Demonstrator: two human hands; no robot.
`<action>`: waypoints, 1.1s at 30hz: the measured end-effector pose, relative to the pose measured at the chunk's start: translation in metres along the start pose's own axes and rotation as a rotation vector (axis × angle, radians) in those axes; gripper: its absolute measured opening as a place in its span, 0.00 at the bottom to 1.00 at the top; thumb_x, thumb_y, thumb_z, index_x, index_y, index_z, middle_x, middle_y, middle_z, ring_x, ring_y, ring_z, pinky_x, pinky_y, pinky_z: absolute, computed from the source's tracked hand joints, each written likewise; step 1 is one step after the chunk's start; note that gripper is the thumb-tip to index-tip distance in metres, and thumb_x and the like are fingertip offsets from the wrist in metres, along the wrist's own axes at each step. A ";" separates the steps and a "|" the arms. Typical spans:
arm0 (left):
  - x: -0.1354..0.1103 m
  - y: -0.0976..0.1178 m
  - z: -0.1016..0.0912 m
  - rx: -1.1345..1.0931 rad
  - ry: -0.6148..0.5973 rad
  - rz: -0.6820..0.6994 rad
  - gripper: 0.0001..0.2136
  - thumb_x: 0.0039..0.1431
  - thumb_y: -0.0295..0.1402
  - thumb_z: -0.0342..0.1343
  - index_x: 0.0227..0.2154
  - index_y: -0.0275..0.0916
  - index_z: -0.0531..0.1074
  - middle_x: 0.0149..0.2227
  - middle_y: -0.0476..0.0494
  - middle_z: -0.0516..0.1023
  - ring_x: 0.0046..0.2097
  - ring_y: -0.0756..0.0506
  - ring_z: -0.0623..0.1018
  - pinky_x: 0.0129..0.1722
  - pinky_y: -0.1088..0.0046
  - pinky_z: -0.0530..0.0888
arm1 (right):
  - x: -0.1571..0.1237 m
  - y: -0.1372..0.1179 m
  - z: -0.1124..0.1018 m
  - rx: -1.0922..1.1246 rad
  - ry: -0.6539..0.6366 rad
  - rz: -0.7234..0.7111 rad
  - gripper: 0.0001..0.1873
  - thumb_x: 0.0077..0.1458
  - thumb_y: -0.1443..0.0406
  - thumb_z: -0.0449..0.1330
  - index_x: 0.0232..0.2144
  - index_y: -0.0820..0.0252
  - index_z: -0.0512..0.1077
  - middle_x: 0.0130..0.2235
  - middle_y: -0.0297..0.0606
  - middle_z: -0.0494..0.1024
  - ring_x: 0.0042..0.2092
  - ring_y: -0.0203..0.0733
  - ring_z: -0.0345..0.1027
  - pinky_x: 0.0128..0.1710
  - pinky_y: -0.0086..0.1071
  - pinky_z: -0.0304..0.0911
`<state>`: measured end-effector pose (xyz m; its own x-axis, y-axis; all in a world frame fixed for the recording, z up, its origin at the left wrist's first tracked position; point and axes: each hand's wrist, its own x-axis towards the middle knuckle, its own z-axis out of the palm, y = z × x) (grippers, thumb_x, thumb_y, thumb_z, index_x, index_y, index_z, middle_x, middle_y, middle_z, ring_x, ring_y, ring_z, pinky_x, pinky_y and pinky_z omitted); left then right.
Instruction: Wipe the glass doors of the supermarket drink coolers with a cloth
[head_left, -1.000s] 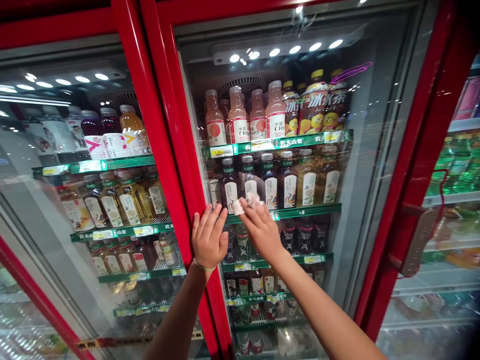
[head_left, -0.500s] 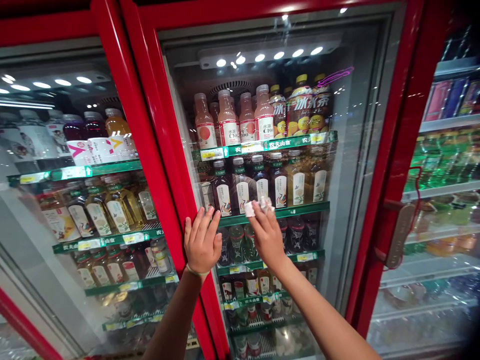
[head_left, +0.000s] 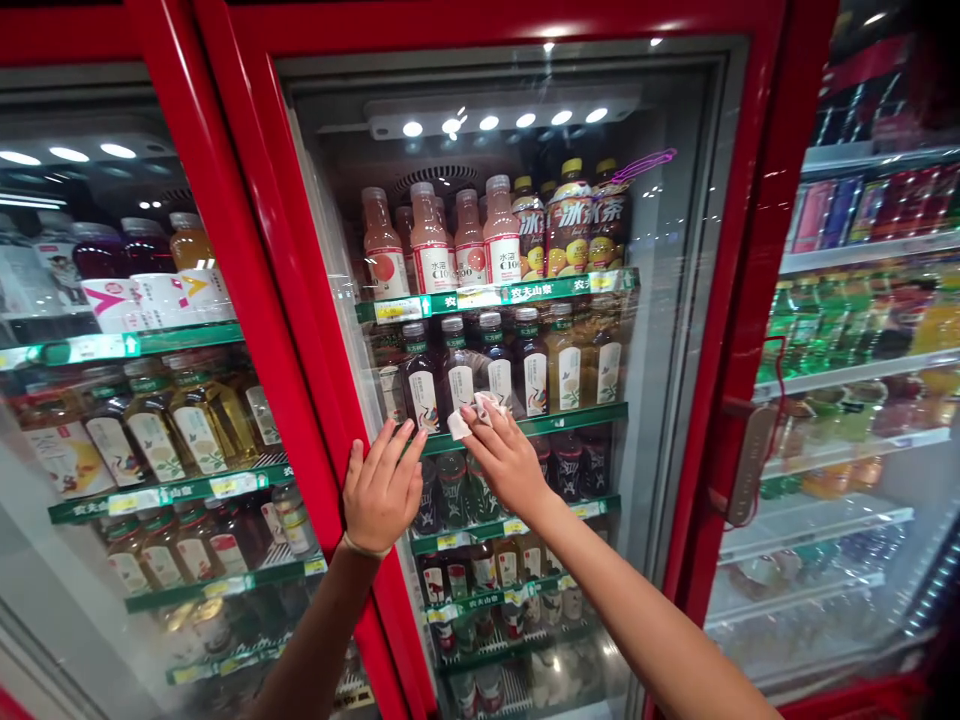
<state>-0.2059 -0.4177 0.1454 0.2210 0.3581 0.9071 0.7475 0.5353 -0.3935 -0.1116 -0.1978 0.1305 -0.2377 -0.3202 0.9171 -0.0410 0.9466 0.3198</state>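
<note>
My right hand (head_left: 504, 462) presses a crumpled white tissue (head_left: 459, 426) against the glass door (head_left: 645, 330) of a red-framed drinks cooler. Its fingers lie over the tissue, which sticks out past the fingertips. To the left, my left hand (head_left: 382, 488) rests with fingers outstretched where the red door frame (head_left: 315, 380) meets the glass, holding nothing. A thin band (head_left: 366, 546) circles the left wrist. Behind the glass, near the right fingertips, stands a row of dark tea bottles (head_left: 457, 375).
Pink juice bottles (head_left: 431, 240) fill the top shelf behind the glass. A door handle (head_left: 742, 465) with a red cord is on the right side of the frame. Another glass-door cooler (head_left: 180, 420) stands at left, and shelves of drinks (head_left: 847, 320) at right.
The view has shifted to the right. My right hand has slid a little leftward across the glass with the tissue. My left hand stays at about the same place on the frame.
</note>
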 end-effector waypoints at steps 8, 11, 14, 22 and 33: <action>0.024 0.040 0.009 -0.029 -0.114 0.000 0.28 0.66 0.26 0.54 0.68 0.44 0.64 0.64 0.39 0.74 0.70 0.40 0.68 0.75 0.55 0.46 | -0.025 0.044 -0.016 -0.026 0.051 0.079 0.27 0.65 0.75 0.52 0.63 0.56 0.70 0.67 0.43 0.71 0.75 0.48 0.46 0.70 0.51 0.59; 0.044 0.053 0.021 -0.056 -0.106 -0.020 0.26 0.66 0.26 0.54 0.67 0.44 0.66 0.66 0.38 0.72 0.71 0.38 0.66 0.75 0.52 0.49 | -0.027 0.062 -0.026 -0.092 0.016 -0.010 0.23 0.66 0.73 0.52 0.59 0.53 0.72 0.65 0.39 0.73 0.74 0.48 0.52 0.69 0.50 0.59; 0.062 0.058 0.037 -0.078 -0.075 -0.049 0.25 0.67 0.28 0.54 0.66 0.44 0.67 0.67 0.38 0.71 0.72 0.37 0.64 0.74 0.48 0.52 | -0.018 0.075 -0.035 -0.218 0.108 0.173 0.22 0.66 0.73 0.52 0.57 0.54 0.74 0.63 0.43 0.74 0.70 0.52 0.56 0.65 0.49 0.60; 0.069 0.064 0.065 0.001 0.022 -0.043 0.27 0.66 0.30 0.56 0.67 0.42 0.66 0.67 0.36 0.70 0.72 0.37 0.64 0.75 0.50 0.47 | 0.014 0.071 -0.049 -0.340 0.043 0.241 0.21 0.67 0.68 0.55 0.59 0.52 0.74 0.52 0.47 0.77 0.51 0.52 0.65 0.47 0.42 0.58; 0.067 0.064 0.063 0.018 0.017 -0.036 0.26 0.66 0.30 0.57 0.67 0.41 0.66 0.68 0.36 0.69 0.73 0.38 0.62 0.75 0.52 0.47 | 0.015 0.064 -0.053 -0.419 -0.014 0.201 0.20 0.67 0.69 0.54 0.58 0.56 0.73 0.48 0.46 0.77 0.45 0.50 0.62 0.42 0.41 0.56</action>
<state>-0.1825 -0.3112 0.1714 0.2049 0.3251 0.9232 0.7436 0.5617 -0.3628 -0.0668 -0.1440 0.1770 -0.2138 -0.1286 0.9684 0.4024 0.8917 0.2072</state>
